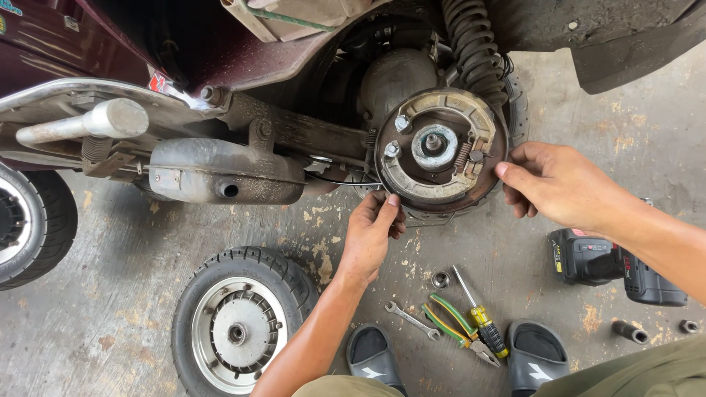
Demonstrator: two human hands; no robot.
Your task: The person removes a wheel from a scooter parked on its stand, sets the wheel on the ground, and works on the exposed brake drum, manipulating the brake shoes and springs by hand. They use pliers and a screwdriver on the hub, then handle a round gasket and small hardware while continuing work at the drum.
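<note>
At the back of the scooter, where the wheel is off, the round brake plate point(440, 151) sits exposed with both curved brake shoes point(423, 187) on it. The left hand point(371, 231) pinches the plate's lower left edge with thumb and fingers closed on the rim. The right hand point(559, 184) is at the right edge, thumb tip pressed on the rim and the other fingers curled behind, so I can't tell how much it actually grips.

What I'd worry about: the little coil spring point(462, 156) between the shoes looks stretched tight, and if a shoe gets levered off it could snap back onto fingers or fly off. Everything there is coated in dusty, greasy grime, so a grip could slip. Brake dust is also nasty stuff to breathe, and greasy fingers on the linings would hurt braking.

Textures: the shoes are dull cast metal, tan with dust; the axle stub point(434, 143) in the middle is bare grey steel. Above hangs a black ribbed shock spring point(474, 48). The muffler point(220, 173) to the left is rusty and pitted.

On the stained concrete floor point(110, 309) lie the removed wheel point(239, 327) with knobbly tyre and silver rim, a wrench point(412, 320), green-handled pliers point(450, 323), a yellow-and-black screwdriver point(482, 317), a socket point(440, 279) and a black impact driver point(614, 265) near the right forearm. Easy to kick those in sandals point(537, 353).
</note>
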